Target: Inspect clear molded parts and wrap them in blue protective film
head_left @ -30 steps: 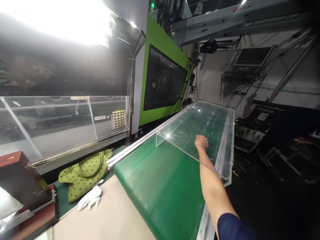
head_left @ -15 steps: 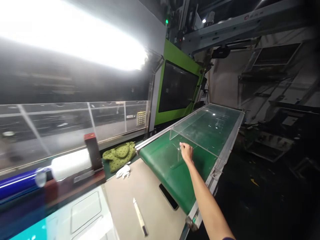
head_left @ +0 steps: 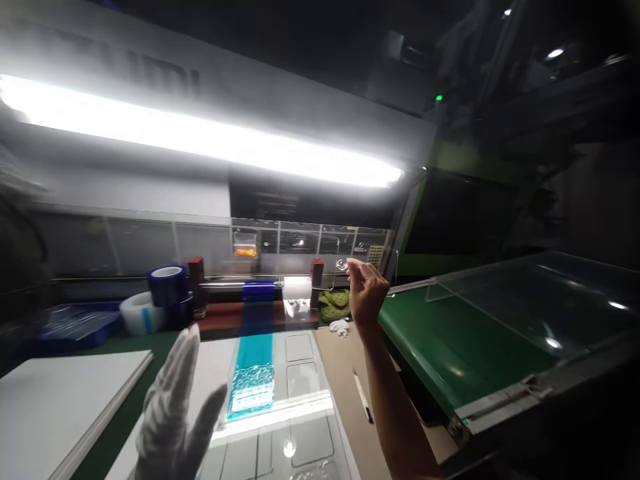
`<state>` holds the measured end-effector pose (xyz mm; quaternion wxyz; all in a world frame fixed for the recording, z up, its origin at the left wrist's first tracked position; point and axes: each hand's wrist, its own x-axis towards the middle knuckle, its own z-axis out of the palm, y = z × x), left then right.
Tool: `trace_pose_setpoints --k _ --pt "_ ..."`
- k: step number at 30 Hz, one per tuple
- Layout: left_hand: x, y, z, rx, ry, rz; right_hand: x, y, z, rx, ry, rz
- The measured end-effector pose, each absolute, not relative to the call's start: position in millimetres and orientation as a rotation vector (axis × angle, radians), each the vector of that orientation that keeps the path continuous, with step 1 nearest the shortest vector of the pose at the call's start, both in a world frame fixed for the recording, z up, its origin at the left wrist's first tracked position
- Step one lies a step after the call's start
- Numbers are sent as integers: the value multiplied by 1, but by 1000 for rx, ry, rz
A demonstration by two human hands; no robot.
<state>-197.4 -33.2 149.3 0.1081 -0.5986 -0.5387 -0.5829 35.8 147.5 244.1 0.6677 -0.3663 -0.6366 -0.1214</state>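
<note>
Bare and raised, my right hand pinches a thin clear plastic part with a wire-like outline, held up in front of the machine's clear panels. My left hand, in a white glove, hovers at the lower left with its fingers stretched and thumb apart, holding nothing. Between the hands a strip of blue-green film runs down from a blue roll over a white sheet with rectangular outlines.
A white stack lies at left, near tape rolls and a blue tray. A knife rests on brown board. At right is the green conveyor with a clear cover. Green cloth lies behind.
The view has swung left. My right hand has come up off the conveyor with the clear part in its fingers. My gloved left hand has entered the view.
</note>
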Motion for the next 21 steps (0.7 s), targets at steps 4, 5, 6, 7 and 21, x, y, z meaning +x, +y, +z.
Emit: trace_pose_setpoints --k 4,5,6,7,21 --pt "-223 -65 215 -1599 -1536 -1762 -17 98 284 -599 -1388 -274" --pt "-227 -74 231 -1590 -1482 -1786 -27 87 292 -553 -1374 -270" --pt "-229 -82 245 -1579 -1445 -1809 -35 77 298 -510 -1362 -262" --pt "-232 -90 257 -1571 -1415 -1830 -43 68 303 -471 -1354 -252" --pt "-235 -122 348 -1570 -1092 -1975 -76 -8 311 -236 -1306 -153"
